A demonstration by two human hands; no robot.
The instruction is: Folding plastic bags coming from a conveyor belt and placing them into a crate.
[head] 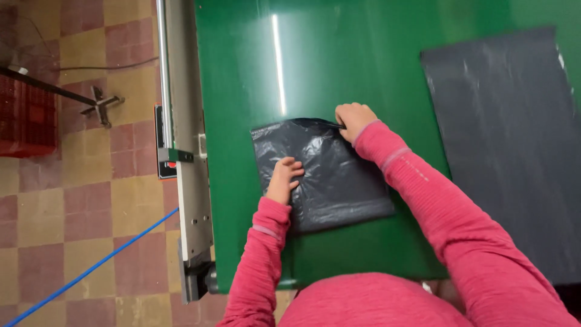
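Note:
A dark grey plastic bag (336, 181), filled and wrinkled, lies on the green table surface (315, 60) close to its near edge. My left hand (283, 179) rests flat on the bag's left part, fingers spread. At the bag's top right corner, my right hand (353, 120) is closed and pinches the open edge. Both arms wear pink long sleeves.
A stack of flat dark grey bags (514, 139) lies on the table to the right. A metal rail with a bracket (181, 139) runs along the table's left side. A red crate (24, 118) and a blue hose (91, 266) are on the tiled floor at left.

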